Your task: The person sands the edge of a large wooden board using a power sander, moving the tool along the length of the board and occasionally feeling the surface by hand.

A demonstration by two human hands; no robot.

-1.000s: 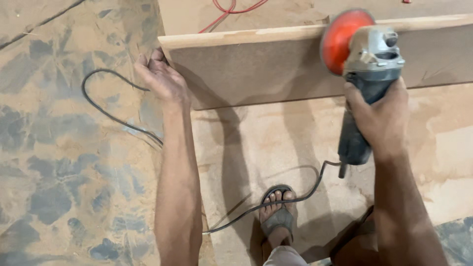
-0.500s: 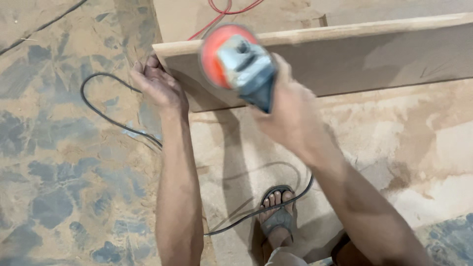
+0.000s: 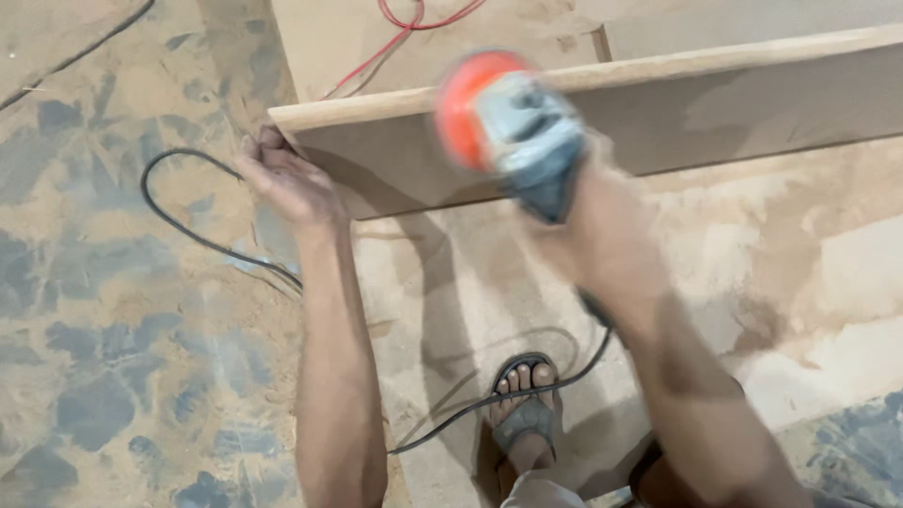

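Right hand (image 3: 602,235) holds grinder (image 3: 508,122) (blurred) against board (image 3: 715,103), left hand (image 3: 287,183) gripping its end

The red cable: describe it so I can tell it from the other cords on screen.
Start at the long board standing on edge across the top. Just behind its left end, on the dusty sheet, a thin red cable loops out of frame. It is the only red one; the black cord lies nearer, on the floor.

Left hand (image 3: 287,183) reaches forward on a nearly straight arm, fingers curled closed, thumb side up. Right hand (image 3: 588,226), motion-blurred, sits to its right at about the same reach, fist clamped, forearm angling back toward the body. One sandalled foot (image 3: 525,409) planted between both forearms.
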